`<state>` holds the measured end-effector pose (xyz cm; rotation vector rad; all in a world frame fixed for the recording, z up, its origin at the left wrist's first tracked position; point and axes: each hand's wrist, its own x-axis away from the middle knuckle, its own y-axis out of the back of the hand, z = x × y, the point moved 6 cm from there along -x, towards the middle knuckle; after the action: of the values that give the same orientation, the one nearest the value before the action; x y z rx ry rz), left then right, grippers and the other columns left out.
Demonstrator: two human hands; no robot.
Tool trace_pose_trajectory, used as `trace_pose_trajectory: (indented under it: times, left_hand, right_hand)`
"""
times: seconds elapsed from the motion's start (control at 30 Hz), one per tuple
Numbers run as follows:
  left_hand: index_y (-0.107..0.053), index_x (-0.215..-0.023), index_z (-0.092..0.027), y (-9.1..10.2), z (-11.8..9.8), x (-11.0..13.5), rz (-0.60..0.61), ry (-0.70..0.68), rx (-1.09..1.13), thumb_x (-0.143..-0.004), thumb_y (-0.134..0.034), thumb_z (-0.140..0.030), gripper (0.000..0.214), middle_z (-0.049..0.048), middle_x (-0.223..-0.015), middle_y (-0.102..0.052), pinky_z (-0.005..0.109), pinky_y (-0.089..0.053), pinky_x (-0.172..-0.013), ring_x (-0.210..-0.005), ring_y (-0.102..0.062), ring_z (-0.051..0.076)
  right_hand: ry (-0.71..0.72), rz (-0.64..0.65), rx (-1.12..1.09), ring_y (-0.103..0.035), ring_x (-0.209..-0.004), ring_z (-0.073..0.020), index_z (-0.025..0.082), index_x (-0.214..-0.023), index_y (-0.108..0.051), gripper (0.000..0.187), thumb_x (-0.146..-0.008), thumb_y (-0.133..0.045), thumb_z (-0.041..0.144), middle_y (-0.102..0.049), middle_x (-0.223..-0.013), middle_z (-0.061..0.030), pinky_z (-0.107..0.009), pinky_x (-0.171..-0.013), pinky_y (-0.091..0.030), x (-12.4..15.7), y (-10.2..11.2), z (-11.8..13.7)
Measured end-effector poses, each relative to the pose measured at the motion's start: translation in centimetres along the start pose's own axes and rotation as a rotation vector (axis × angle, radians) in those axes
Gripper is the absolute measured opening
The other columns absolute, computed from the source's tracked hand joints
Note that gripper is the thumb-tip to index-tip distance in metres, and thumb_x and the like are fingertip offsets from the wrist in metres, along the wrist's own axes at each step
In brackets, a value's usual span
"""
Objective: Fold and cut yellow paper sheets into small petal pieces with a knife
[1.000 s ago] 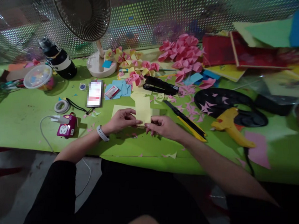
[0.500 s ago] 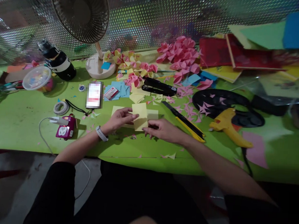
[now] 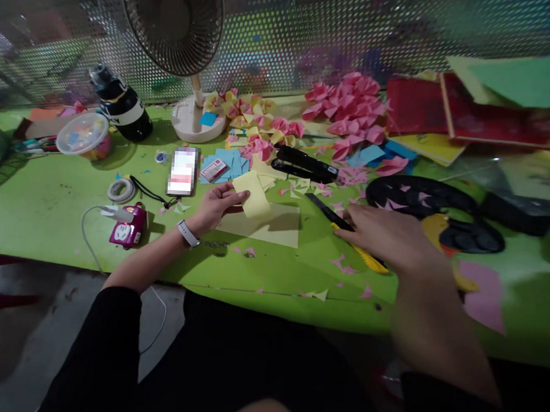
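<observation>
Head view: left hand (image 3: 215, 206) pinches yellow paper (image 3: 253, 195); right hand (image 3: 386, 236) blurred over knife (image 3: 323, 210), hold unclear.

Dim overhead light, motion-blurred right side, warped edges.

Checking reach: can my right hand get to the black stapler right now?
Probably yes: the right hand rests on the utility knife, and only paper scraps lie between it and the stapler.
</observation>
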<state>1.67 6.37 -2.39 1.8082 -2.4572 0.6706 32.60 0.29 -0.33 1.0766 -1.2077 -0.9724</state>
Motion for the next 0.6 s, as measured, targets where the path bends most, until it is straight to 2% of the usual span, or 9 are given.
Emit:
trace_pose_trajectory:
  times: [0.1, 0.27, 0.37, 0.43, 0.5, 0.6]
  left_hand:
    - [-0.063, -0.087, -0.016, 0.4, -0.2, -0.3, -0.012, -0.014, 0.028, -0.065, -0.093, -0.032, 0.040, 0.0001, -0.083, -0.074, 0.026, -0.060, -0.070, -0.074, -0.071, 0.012]
    - [-0.064, -0.086, -0.017, 0.8, -0.3, -0.6, -0.030, -0.025, 0.047, -0.065, -0.093, -0.030, 0.039, -0.0002, -0.082, -0.074, 0.024, -0.059, -0.068, -0.074, -0.070, 0.012]
    - [-0.067, -0.088, -0.016, 0.9, -0.3, -0.7, -0.022, -0.019, 0.020, -0.068, -0.091, -0.030, 0.035, 0.0019, -0.087, -0.074, 0.025, -0.059, -0.069, -0.075, -0.070, 0.012]
    - [-0.069, -0.089, -0.015, 0.8, -0.2, -0.8, -0.012, -0.012, 0.015, -0.067, -0.092, -0.030, 0.035, 0.0025, -0.089, -0.075, 0.025, -0.059, -0.069, -0.074, -0.069, 0.011]
    - [-0.071, -0.091, -0.015, 0.9, -0.2, -0.8, -0.002, -0.005, 0.019, -0.067, -0.092, -0.031, 0.036, 0.0029, -0.090, -0.075, 0.026, -0.059, -0.070, -0.074, -0.069, 0.011]
    - [-0.072, -0.093, -0.015, 0.9, -0.1, -0.9, 0.006, 0.002, 0.021, -0.069, -0.091, -0.031, 0.035, 0.0029, -0.091, -0.075, 0.026, -0.059, -0.072, -0.074, -0.069, 0.011]
  right_hand:
    - [-0.028, 0.088, 0.011, -0.068, -0.078, -0.0284, 0.022, -0.081, -0.055, 0.011, -0.085, -0.064, 0.029, -0.073, -0.091, -0.0141, -0.034, -0.056, -0.035, -0.4, -0.3, 0.3]
    - [-0.042, 0.097, -0.023, -0.066, -0.080, -0.0282, 0.020, -0.083, -0.058, 0.010, -0.080, -0.062, 0.028, -0.072, -0.096, -0.0171, -0.035, -0.059, -0.039, -1.1, 0.3, 0.4]
    - [0.016, -0.070, -0.164, -0.066, -0.086, -0.0305, 0.019, -0.098, -0.062, 0.023, -0.080, -0.062, 0.033, -0.071, -0.106, -0.0185, -0.039, -0.067, -0.046, -1.0, 1.4, 0.6]
    - [0.139, -0.262, -0.299, -0.066, -0.101, -0.0329, 0.019, -0.111, -0.064, 0.032, -0.084, -0.060, 0.035, -0.070, -0.117, -0.0183, -0.043, -0.084, -0.050, -0.4, 2.6, 1.4]
    - [0.303, -0.405, -0.399, -0.065, -0.110, -0.0323, 0.020, -0.120, -0.066, 0.034, -0.090, -0.057, 0.035, -0.068, -0.119, -0.0168, -0.044, -0.096, -0.049, 0.5, 3.7, 2.8]
    - [0.427, -0.475, -0.416, -0.065, -0.106, -0.0293, 0.021, -0.124, -0.069, 0.034, -0.096, -0.054, 0.034, -0.067, -0.111, -0.0150, -0.043, -0.096, -0.051, 1.4, 4.2, 4.4]
